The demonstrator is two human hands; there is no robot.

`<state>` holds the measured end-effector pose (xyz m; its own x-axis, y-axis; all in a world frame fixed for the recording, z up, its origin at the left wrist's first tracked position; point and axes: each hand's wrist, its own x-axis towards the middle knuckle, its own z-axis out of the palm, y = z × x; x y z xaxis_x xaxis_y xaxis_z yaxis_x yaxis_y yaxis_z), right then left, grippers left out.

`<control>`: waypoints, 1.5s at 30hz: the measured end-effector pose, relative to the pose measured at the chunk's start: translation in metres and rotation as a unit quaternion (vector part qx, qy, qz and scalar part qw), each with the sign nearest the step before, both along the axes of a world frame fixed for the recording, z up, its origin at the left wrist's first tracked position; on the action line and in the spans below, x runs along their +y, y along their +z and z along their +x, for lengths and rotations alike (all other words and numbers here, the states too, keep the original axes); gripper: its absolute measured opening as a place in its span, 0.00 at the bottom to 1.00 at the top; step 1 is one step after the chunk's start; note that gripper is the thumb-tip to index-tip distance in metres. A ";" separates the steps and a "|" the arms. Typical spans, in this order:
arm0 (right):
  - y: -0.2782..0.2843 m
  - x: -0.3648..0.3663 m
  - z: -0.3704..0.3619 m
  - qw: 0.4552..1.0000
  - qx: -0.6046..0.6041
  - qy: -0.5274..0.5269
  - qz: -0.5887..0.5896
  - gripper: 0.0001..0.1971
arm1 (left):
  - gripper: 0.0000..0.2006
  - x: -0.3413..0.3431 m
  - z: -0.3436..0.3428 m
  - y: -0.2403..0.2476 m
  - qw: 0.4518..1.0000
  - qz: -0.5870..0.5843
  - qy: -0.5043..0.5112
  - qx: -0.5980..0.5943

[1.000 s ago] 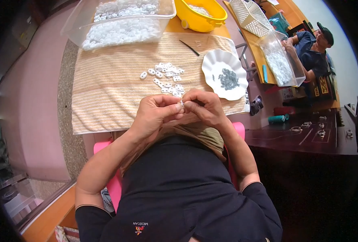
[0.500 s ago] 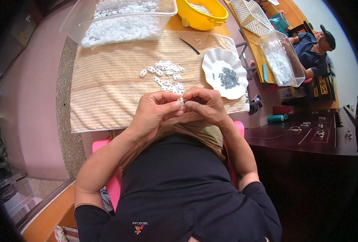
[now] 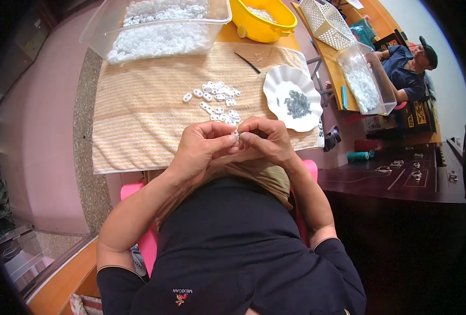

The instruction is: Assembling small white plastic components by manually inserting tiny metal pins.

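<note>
My left hand and my right hand meet over the table's near edge, fingertips almost touching. Between their thumbs and forefingers they pinch a small white plastic piece, mostly covered by the fingers. Just beyond lies a loose group of white two-holed plastic pieces on a striped beige towel. To the right of my right hand stands a white wavy-rimmed plate with a heap of small dark grey bits on it.
A clear plastic bin full of white pieces stands at the far left, beside a yellow tub. A thin black stick lies on the towel. Across the way, a person sits at another clear bin near a white perforated basket.
Both hands stay almost in place, with the fingertips shifting slightly around the small white piece. Little else differs.
</note>
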<state>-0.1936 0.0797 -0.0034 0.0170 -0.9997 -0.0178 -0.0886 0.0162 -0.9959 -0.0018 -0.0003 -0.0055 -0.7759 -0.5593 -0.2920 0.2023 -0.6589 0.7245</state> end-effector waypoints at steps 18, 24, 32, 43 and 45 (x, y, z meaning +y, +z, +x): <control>0.028 -0.028 -0.004 0.994 0.094 -0.061 0.000 0.06 | 0.08 -0.016 0.012 0.019 0.993 0.007 0.111 0.036; 0.038 -0.076 0.012 0.937 0.326 0.004 -0.128 0.06 | 0.08 -0.044 0.029 0.023 0.976 0.000 0.206 0.066; 0.026 -0.110 0.025 0.841 0.535 0.046 -0.066 0.10 | 0.09 -0.051 0.034 0.025 0.967 0.005 0.247 0.070; 0.024 -0.099 0.029 0.850 0.520 0.045 -0.073 0.08 | 0.08 -0.047 0.033 0.023 0.970 0.014 0.234 0.069; 0.024 -0.097 0.029 0.850 0.521 0.046 -0.070 0.08 | 0.08 -0.047 0.032 0.023 0.970 0.013 0.235 0.065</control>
